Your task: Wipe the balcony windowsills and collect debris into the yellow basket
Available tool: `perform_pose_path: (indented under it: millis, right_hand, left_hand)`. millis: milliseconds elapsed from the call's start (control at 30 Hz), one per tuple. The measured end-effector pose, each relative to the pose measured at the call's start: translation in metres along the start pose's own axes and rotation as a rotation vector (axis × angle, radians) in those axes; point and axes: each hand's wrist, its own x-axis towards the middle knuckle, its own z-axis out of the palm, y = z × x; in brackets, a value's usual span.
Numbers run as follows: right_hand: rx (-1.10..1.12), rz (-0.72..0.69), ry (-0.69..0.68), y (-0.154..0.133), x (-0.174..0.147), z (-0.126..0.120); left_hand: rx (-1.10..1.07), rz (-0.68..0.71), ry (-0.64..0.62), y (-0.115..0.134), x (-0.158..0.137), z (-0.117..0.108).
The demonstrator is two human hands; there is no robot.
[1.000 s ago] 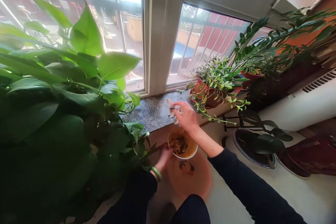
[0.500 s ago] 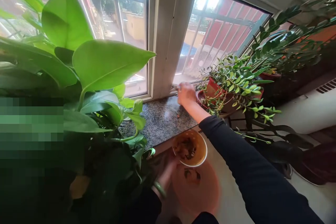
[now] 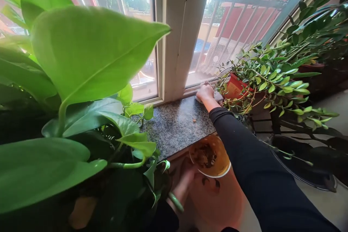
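Cloth (image 3: 218,96), pale and mostly covered, lies under the right hand (image 3: 206,91) at the back of the speckled stone windowsill (image 3: 174,125), just beside the red flowerpot (image 3: 236,87). Wiping here probably goes best with light, flat pressure, drawn toward the front edge, where the orange tub (image 3: 222,148) could catch what falls; the loose orange crumb (image 3: 194,120) seems worth sweeping that way, with the trailing stems (image 3: 251,103) kept from snagging. The right sleeve (image 3: 252,156) stretches long and forward, the hand palm-down, its grip bunched over the cloth. Low against the tub's side is the left hand (image 3: 187,171), fingers lost in shadow: I cannot tell its grip.
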Motion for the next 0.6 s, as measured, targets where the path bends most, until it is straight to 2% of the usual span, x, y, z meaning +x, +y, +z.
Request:
perform_pose_path:
  millis: [67, 233, 300, 400, 467, 533, 600]
  right_hand:
    - [-0.022, -0.014, -0.019, -0.002, -0.013, 0.001]
    - [0.072, -0.364, -0.061, 0.003, -0.038, -0.012]
    - [0.093, -0.338, -0.054, 0.004, -0.037, -0.017]
    - [0.071, -0.137, 0.017, 0.0, -0.029, -0.015]
    - [0.057, -0.052, 0.038, -0.005, -0.028, -0.008]
    - [0.077, -0.095, 0.054, -0.009, -0.033, 0.0]
    - [0.126, -0.263, 0.046, -0.01, -0.039, 0.005]
  left_hand:
    - [0.016, -0.005, -0.007, 0.0, 0.0, 0.002]
    - [-0.006, -0.011, -0.019, 0.004, -0.005, 0.011]
    - [-0.039, 0.003, -0.01, 0.007, -0.009, 0.014]
    - [-0.07, 0.015, -0.019, 0.012, -0.014, 0.014]
    - [-0.06, 0.008, -0.029, 0.015, -0.015, 0.013]
    - [-0.047, -0.009, -0.031, 0.016, -0.015, 0.013]
    - [-0.047, -0.023, -0.029, 0.015, -0.014, 0.013]
